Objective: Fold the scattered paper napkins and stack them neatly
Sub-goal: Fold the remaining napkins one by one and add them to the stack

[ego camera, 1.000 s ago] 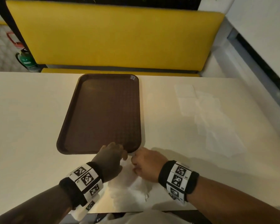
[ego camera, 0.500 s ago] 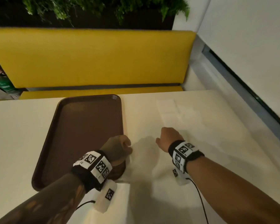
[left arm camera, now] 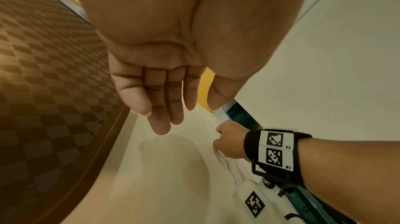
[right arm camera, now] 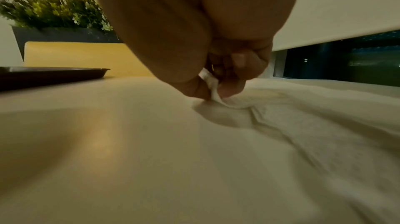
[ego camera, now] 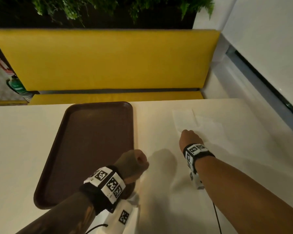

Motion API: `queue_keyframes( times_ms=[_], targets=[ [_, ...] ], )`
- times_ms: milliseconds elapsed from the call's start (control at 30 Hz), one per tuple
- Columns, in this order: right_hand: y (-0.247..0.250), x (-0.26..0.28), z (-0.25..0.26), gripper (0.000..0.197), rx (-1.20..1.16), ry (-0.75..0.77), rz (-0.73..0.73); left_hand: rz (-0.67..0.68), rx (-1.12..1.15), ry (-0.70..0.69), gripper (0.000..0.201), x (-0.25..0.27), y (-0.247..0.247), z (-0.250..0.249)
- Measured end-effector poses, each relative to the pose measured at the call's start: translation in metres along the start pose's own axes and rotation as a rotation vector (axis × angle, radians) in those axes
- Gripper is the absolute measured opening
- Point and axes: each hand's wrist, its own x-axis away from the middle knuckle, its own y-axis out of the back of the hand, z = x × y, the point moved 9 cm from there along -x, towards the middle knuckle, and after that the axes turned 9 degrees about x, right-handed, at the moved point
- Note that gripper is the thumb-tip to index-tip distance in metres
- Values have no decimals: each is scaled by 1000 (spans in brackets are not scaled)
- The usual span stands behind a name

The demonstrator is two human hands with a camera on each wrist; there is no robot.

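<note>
Several white paper napkins lie flat and overlapping on the cream table, right of a brown tray. My right hand reaches to their near-left edge; in the right wrist view its thumb and fingers pinch a corner of a napkin lifted slightly off the table. My left hand hovers by the tray's right rim; the left wrist view shows its fingers loosely bent and holding nothing. The head view hides both hands' fingers behind their backs.
A yellow bench seat with a planter above it stands beyond the table's far edge. A white wall and dark window strip run along the right. A green bottle-like thing stands at the far left.
My right hand left the spot in front of me and reached forward-right to the scattered napkins, where it now pinches a corner. My left hand stayed beside the tray. The head view tilted up.
</note>
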Motion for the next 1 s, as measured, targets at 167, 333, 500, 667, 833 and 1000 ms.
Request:
queue_keyframes(
  times_ms=[167,333,500,667,833,1000],
  targets=[
    [25,39,41,28,-1,218,-92,-41,492,93,26,-3,1,-3],
    [51,110,76,23,-90,412,-227,-16,653,152,50,-5,-1,-14],
    [60,160,98,23,-90,596,-334,-51,869,59,41,3,11,-27],
    [70,188,112,20,-92,787,-458,-102,932,-18,13,7,25,-26],
    [84,185,91,39,-282,743,-414,-78,964,-143,20,20,38,-33],
    [94,138,33,33,-760,378,-287,-77,1035,-188,30,32,56,-36]
  ],
)
